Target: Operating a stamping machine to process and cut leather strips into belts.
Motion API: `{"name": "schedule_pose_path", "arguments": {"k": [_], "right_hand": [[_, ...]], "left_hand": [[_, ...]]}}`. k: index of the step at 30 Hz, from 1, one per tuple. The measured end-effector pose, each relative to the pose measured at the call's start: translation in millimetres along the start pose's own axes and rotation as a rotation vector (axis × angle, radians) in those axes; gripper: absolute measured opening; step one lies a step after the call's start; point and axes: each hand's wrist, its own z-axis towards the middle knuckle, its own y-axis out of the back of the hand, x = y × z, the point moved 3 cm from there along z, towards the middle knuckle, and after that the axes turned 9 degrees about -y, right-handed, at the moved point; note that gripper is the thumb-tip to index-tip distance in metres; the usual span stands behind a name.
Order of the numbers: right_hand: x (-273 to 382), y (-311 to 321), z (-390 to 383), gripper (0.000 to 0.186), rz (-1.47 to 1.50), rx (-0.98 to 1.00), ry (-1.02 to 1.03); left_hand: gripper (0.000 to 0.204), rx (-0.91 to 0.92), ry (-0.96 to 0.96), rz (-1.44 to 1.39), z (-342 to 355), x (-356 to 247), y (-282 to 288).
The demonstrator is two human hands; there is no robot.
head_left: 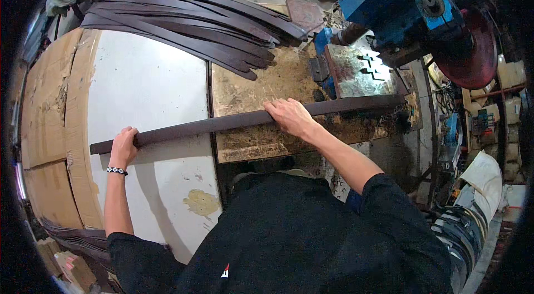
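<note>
A long dark brown leather strip (211, 125) stretches across in front of me, from the white table top to the machine at the right. Near its left end, my left hand (125, 147) has its fingers closed around it; a beaded bracelet circles that wrist. Farther along, my right hand (290, 117) grips the same strip near its middle, above the worn wooden board (245, 149). The strip's right end lies just in front of the machine's metal plate (356, 88). A pile of similar strips (183, 13) spreads over the far side of the table.
A blue press machine (384, 2) with a dark red wheel (473, 52) rises at the far right. Flattened cardboard (50, 105) covers the left edge of the white table (150, 71). More dark strips (83, 244) hang at lower left, and bundled belts (461, 233) stand at lower right.
</note>
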Motion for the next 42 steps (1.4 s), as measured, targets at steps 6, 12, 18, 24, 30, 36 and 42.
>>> {"name": "schedule_pose_path", "arguments": {"k": [6,12,18,24,30,36,42], "right_hand": [[-5.4,-4.7,7.5,0.055,0.034,0.020,-0.020],[-5.2,-6.5,7.7,0.039,0.040,-0.006,-0.033],[-3.4,10.8,-5.6,0.062,0.025,-0.015,-0.090],[-23.6,75.0,-69.0,0.068,0.162,-0.199,-0.201],[-99.3,107.2,-151.6,0.063,0.370,-0.192,-0.559],[-196.0,125.2,-212.1,0.065,0.210,-0.315,-0.730],[-283.3,76.6,-232.5,0.066,-0.011,-0.128,-0.520]], "left_hand": [[0.027,-0.056,-0.013,-0.019,9.0,13.1,-5.5],[0.025,0.038,0.032,0.079,25.5,14.7,-6.3],[0.049,0.085,-0.050,-0.165,56.0,-88.6,2.7],[0.076,-0.059,-0.336,-0.326,107.5,-225.6,-3.0],[0.075,-0.101,-0.488,-0.479,143.3,-348.7,-9.3],[0.072,-0.238,-0.497,-0.496,175.7,-442.4,-10.9],[0.036,-0.103,-0.400,-0.451,200.6,-473.1,-16.3]]}}
